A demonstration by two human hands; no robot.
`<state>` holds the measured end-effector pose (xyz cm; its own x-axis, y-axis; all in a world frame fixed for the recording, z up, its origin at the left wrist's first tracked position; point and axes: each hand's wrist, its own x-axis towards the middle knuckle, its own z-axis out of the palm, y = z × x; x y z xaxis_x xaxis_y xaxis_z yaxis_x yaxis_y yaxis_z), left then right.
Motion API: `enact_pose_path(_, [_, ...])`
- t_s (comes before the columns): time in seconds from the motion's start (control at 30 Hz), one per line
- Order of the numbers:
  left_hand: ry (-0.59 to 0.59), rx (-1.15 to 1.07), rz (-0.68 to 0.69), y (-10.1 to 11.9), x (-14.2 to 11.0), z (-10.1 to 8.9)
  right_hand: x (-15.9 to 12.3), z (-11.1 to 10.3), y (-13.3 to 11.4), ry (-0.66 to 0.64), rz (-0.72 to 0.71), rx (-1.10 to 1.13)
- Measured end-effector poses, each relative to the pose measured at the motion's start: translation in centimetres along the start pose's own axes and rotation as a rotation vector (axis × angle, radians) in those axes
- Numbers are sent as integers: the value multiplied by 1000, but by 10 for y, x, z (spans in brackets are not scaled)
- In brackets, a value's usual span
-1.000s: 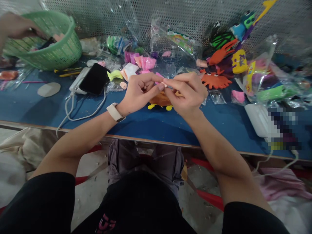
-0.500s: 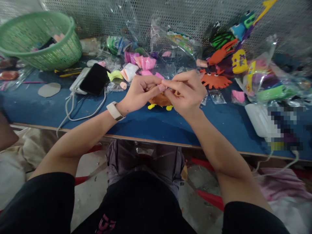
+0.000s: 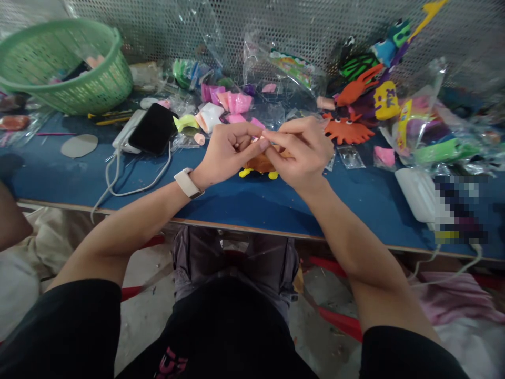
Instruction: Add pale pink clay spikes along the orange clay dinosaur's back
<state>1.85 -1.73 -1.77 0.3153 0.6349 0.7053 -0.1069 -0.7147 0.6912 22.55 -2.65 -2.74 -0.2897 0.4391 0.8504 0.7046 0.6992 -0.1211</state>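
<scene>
My left hand (image 3: 225, 152) and my right hand (image 3: 303, 152) meet fingertip to fingertip over the blue table. Both are closed in a pinch; whatever lies between the fingertips is too small and covered to name. Right behind and below them sits an orange-brown modelling-clay figure (image 3: 259, 164) with yellow feet (image 3: 244, 172), its upper part hidden by my fingers. To the right of my right hand lies an orange clay crab (image 3: 349, 129) with white eyes. A small pale pink clay lump (image 3: 199, 139) is left of my left hand.
A green basket (image 3: 114, 79) stands back left. Near it are a black phone (image 3: 153, 129) on a white cabled device and a translucent disc (image 3: 79, 146). Bagged pink clay (image 3: 239, 102) lies behind my hands. A white power bank (image 3: 416, 195) rests at right. A person's arm (image 3: 11, 221) shows far left.
My fingertips have shifted very slightly against each other and my left wrist has dropped a touch. The clay figure stays in place.
</scene>
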Motion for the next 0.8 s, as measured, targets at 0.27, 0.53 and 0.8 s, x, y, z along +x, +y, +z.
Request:
enact_pose_path(0.27, [0,-8,-16,0,-2,2,-2,1,3,9,-30,-22])
enact_pose_path(0.53, [65,34,33,-5,-2,-1,-2,2,4,2,-19,-11])
enact_pose_path(0.8, [4,-26,-31,9,-1,2,1,0,5,25,3,7])
